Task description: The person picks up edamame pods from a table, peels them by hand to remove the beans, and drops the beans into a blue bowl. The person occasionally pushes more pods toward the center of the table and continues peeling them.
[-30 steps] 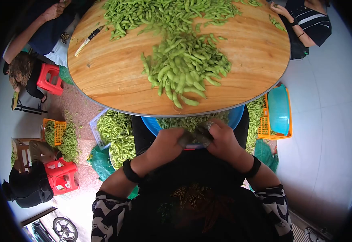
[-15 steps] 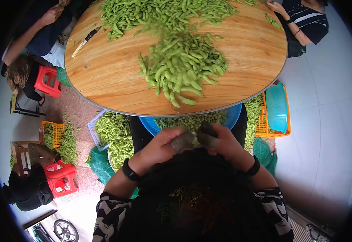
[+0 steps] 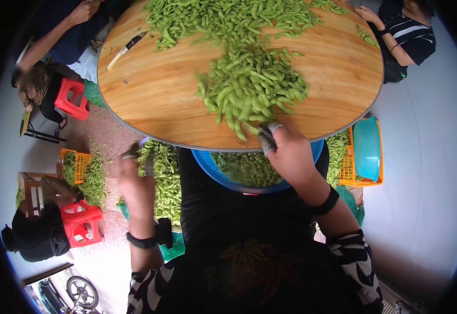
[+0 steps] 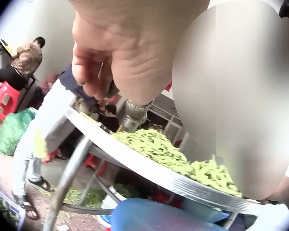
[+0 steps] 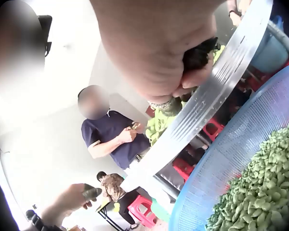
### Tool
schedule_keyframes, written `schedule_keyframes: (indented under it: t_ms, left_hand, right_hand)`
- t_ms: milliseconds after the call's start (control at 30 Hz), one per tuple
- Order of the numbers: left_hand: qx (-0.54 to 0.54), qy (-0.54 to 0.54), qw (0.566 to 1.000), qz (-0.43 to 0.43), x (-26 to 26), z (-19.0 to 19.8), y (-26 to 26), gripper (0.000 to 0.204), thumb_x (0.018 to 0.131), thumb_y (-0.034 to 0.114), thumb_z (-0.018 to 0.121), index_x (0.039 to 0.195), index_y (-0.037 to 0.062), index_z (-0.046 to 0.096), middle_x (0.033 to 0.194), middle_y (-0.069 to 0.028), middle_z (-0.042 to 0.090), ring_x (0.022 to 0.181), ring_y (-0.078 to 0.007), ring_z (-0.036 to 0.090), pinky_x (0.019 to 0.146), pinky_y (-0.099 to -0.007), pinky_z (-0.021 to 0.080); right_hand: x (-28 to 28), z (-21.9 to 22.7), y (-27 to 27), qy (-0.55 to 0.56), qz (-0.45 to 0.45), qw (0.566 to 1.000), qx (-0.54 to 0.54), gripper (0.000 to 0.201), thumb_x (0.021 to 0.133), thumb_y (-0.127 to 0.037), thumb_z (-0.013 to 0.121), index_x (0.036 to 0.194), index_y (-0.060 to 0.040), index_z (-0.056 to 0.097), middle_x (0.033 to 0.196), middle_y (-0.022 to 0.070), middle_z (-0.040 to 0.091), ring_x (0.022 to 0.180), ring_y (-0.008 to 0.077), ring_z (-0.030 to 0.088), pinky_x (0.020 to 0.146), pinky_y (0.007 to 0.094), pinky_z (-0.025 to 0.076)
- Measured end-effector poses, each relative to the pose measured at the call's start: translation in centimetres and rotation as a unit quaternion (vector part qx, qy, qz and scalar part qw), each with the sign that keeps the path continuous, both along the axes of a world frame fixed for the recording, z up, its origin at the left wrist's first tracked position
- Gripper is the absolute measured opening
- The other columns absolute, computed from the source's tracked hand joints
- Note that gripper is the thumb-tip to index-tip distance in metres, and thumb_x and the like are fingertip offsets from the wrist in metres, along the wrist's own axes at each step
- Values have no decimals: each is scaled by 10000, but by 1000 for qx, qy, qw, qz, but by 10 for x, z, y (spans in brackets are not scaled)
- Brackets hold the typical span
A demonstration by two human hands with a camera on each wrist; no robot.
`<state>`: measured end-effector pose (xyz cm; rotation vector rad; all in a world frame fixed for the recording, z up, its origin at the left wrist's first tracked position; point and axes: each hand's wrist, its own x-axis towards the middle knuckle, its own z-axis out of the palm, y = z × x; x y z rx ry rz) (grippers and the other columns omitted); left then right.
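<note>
My right hand (image 3: 291, 159) is at the table's near edge, its covered fingertips right at the end of an edamame pod (image 3: 249, 127) on the near side of the pod pile (image 3: 246, 86). In the right wrist view its fingers are bent; I cannot tell whether they pinch that pod. Out to the left, my blurred left hand (image 3: 134, 183) hovers beside the crate of pods. A small blurred yellow-green thing (image 5: 116, 207) shows below its fingers in the right wrist view. Shelled beans (image 3: 249, 168) lie in the blue basin (image 3: 205, 163) under the table edge.
A knife (image 3: 126, 51) lies on the round wooden table (image 3: 150, 99). Pods (image 3: 166, 183) fill the space left of my lap. An orange crate (image 3: 347, 170) with a turquoise basket (image 3: 367, 149) stands at the right. Other people sit or stand around, near red stools (image 3: 71, 99).
Both hands were together over the basin. My left hand has swung out to the left, and my right hand has moved forward to the pods on the table. The head view has shifted slightly.
</note>
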<state>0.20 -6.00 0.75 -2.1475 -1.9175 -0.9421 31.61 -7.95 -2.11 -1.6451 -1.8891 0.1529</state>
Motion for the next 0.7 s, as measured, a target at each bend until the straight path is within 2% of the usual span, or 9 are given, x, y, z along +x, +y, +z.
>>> schedule_keyframes:
  t_ms: [67,133,167,267,333,400,467,600,700]
  left_hand:
    - [54,18,973,-222,43,0,4,288,751,48,725,1022,13,635,946,-152,634,839,-343,626,732,-417,537]
    - [-6,21,942,-334,86,-1,6,289,673,27,658,959,11,620,1133,-172,594,955,-332,606,820,-428,526]
    - [31,-6,920,-392,110,10,11,237,701,43,606,936,10,611,1118,-167,594,953,-329,599,855,-405,511]
    - [-104,48,872,-475,135,7,19,212,721,24,600,932,7,599,1140,-124,603,902,-330,606,840,-408,506]
    - [-162,-47,858,-485,140,2,15,221,742,-2,600,963,6,603,1102,-126,617,871,-322,614,814,-395,510]
    - [-225,-133,833,-487,141,-3,9,233,763,-28,600,994,5,606,1064,-127,631,840,-315,623,789,-381,515]
    - [-339,-360,733,-467,140,-10,4,260,817,-56,575,1066,14,608,953,-141,647,799,-298,636,740,-342,509]
    - [-340,-361,723,-481,136,-18,2,269,859,-38,556,1117,22,606,887,-154,648,814,-275,644,732,-311,498]
    - [-319,-309,768,-462,136,-12,0,252,851,-41,557,1092,12,606,910,-158,644,811,-278,643,729,-310,499]
  right_hand:
    - [2,5,-4,70,15,997,-26,253,768,-123,728,993,-45,641,809,144,632,691,307,623,639,367,508]
    - [8,19,-10,136,26,989,-54,238,775,-121,729,984,-43,645,784,134,635,667,256,633,629,336,504]
    - [12,30,-15,160,39,982,-90,217,783,-110,726,973,-39,648,773,110,645,670,191,627,623,310,497]
    - [26,35,-29,228,57,960,-156,216,818,-63,701,1019,-14,637,858,55,676,769,70,605,680,257,494]
    - [32,36,-35,371,68,921,-95,252,860,-39,656,1102,10,607,951,55,669,835,88,603,762,251,490]
    - [33,42,-44,321,82,938,-100,317,902,-56,604,1209,12,559,952,52,644,865,108,602,799,255,483]
    - [30,38,-53,304,107,939,-120,356,908,-49,576,1257,3,529,904,58,644,842,125,612,787,260,484]
    - [26,25,-54,299,164,930,-140,402,899,-19,536,1299,-8,495,834,68,639,788,148,618,761,274,487]
    - [23,21,-54,327,160,917,-163,405,906,-15,519,1310,-18,487,816,36,622,760,139,599,740,274,485]
